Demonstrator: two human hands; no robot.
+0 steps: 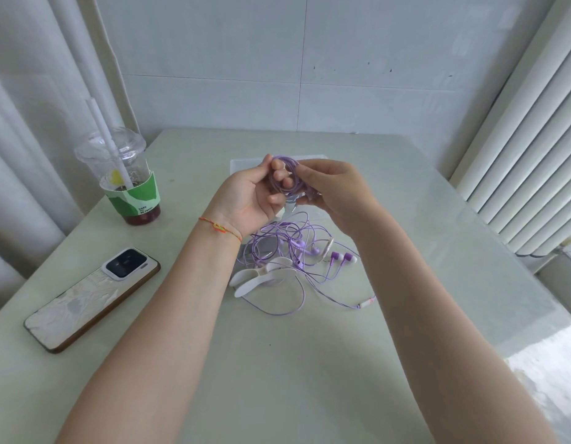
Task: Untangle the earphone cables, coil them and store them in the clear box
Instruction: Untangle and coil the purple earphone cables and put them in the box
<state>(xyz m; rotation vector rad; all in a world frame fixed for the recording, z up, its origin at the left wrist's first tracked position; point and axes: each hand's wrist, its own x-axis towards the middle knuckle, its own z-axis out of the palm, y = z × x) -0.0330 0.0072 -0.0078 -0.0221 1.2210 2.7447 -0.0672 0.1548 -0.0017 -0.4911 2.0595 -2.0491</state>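
Observation:
A purple earphone cable coil (289, 174) is wound around the fingers of my left hand (252, 197), held up over the table's middle. My right hand (333, 190) pinches the coil's right side. Right behind both hands stands the clear box (242, 165), mostly hidden by them. Below my hands a tangle of purple earphone cables (287, 248) lies on the table, with purple earbuds (341, 257) at its right and a plug end (365, 303) trailing to the front right. White cable clips (261, 277) lie at the tangle's front left.
A plastic cup (127, 177) with a straw and a green sleeve stands at the left back. A phone (91, 298) lies face down at the left front. The table's right edge (502, 238) runs beside window blinds (534, 155).

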